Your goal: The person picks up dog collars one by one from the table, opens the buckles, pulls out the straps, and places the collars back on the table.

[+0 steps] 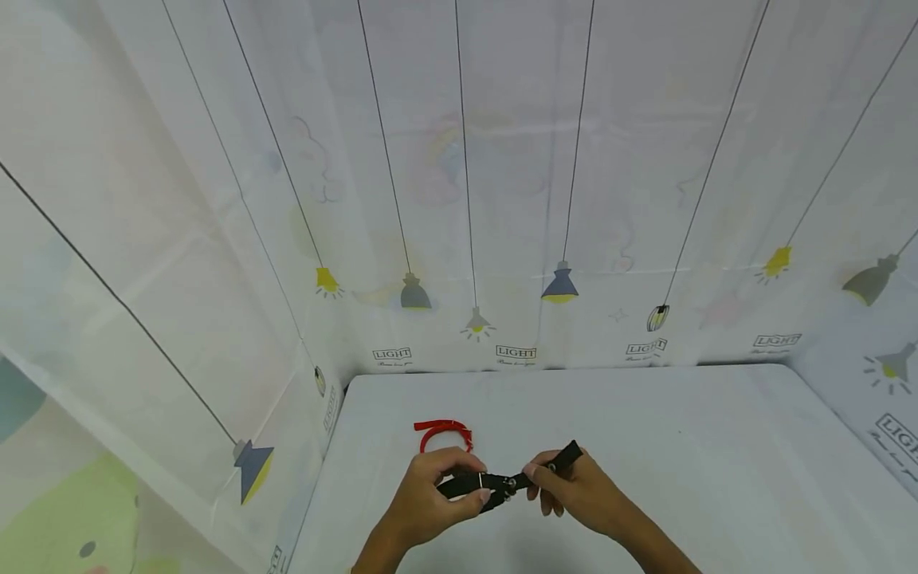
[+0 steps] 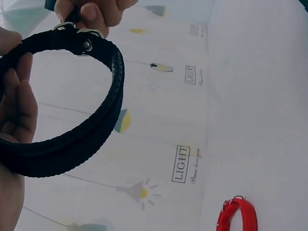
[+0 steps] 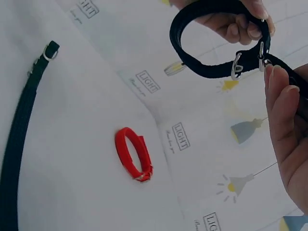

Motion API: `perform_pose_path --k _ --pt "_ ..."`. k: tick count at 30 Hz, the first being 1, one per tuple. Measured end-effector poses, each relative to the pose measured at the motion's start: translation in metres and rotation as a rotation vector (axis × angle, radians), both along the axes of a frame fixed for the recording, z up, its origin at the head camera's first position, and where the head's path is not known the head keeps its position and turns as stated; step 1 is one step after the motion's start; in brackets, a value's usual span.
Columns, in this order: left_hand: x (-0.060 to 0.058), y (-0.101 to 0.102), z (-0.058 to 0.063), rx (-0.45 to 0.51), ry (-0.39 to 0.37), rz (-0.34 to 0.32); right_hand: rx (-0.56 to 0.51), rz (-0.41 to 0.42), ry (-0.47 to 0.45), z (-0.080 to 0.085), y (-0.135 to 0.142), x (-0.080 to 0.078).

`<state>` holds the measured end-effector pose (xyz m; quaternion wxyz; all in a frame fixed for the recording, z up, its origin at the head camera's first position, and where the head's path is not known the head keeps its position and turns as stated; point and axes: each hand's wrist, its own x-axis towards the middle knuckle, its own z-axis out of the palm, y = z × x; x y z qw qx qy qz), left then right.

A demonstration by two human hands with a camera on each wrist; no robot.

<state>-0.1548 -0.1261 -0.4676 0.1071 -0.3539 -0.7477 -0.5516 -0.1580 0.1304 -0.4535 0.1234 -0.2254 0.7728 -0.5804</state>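
1. The left hand grips the looped black fabric collar; the right hand, nearer its silver metal fittings, pinches the tail.
2. It spans between them above the white counter, tail slanting rightward and away.

The person's left grip is a bare human hand with slim, tapering fingers, joined through a narrow wrist to the slender left forearm, uncovered where it shows. The right grip, likewise a bare human hand, runs into the slender right forearm, uncovered right down to the lower edge of the head view. Rounded fingernails show on the right grip's fingertips in the right wrist view.
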Motion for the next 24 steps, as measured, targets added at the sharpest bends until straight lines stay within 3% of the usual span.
perform_pose_path --k 5,8,13,19,22,24 --pt "0.0 0.0 -0.004 0.018 -0.001 -0.026 -0.15 0.056 -0.273 -0.005 0.0 -0.002" --pt "0.0 0.0 -0.006 0.022 -0.03 -0.017 -0.192 0.08 -0.368 -0.008 0.0 -0.002" --pt "-0.001 0.0 -0.008 -0.026 -0.066 0.021 -0.189 0.074 -0.379 -0.01 0.001 -0.004" --pt "-0.003 0.001 -0.011 -0.192 -0.097 0.075 -0.118 -0.013 -0.352 -0.013 0.001 -0.007" --pt "-0.005 0.003 -0.012 -0.307 -0.067 0.119 -0.078 -0.056 -0.308 -0.015 -0.003 -0.007" --pt "-0.004 0.006 -0.012 -0.363 -0.007 0.146 -0.062 -0.062 -0.28 -0.016 -0.006 -0.008"
